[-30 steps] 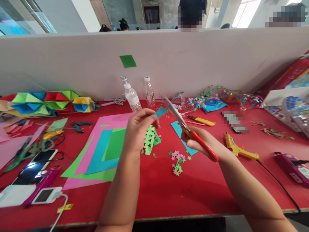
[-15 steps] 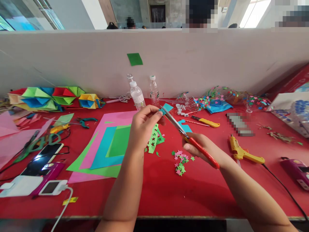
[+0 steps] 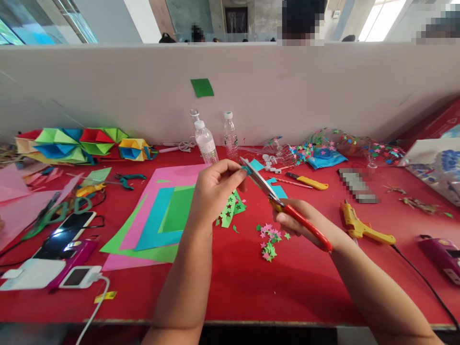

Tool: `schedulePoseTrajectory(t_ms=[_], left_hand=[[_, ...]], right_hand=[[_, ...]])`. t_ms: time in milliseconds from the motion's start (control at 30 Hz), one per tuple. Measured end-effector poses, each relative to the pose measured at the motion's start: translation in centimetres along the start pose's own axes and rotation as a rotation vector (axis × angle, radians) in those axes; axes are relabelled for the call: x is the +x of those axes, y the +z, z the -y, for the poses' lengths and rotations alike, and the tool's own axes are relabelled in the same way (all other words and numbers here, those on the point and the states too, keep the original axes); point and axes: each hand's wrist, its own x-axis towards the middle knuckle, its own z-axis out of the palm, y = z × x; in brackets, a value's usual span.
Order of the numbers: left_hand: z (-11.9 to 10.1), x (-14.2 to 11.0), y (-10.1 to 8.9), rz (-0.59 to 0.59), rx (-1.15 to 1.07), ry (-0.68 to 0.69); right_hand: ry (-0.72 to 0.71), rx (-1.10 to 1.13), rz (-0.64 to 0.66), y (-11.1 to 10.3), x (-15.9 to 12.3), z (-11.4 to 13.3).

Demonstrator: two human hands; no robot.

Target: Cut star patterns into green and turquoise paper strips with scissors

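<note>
Above the red table, my left hand pinches a small teal paper piece between thumb and fingers. My right hand grips red-handled scissors, whose blades close on that teal piece. Under my hands lie a green paper strip with punched star holes, a teal paper scrap and a small heap of pink and green paper stars.
Stacked pink, teal and green sheets lie left of my hands; water bottles stand behind. A yellow glue gun, yellow utility knife, folded paper shapes, green scissors, phones and chargers surround. A white partition backs the table.
My hands have drawn together: the scissor blades, first apart from the teal piece, now meet it and have closed on it. The view shifted slightly left.
</note>
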Motion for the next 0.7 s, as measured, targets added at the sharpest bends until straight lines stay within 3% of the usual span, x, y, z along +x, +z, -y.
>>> schedulePoseTrajectory(t_ms=[467, 700], left_hand=[[-0.43, -0.22, 0.20, 0.010, -0.111, -0.022], [-0.42, -0.18, -0.07, 0.015, -0.048, -0.020]], right_hand=[[-0.181, 0.026, 0.093, -0.09, -0.12, -0.78], [-0.154, 0.042, 0.079, 0.14, -0.09, -0.80]])
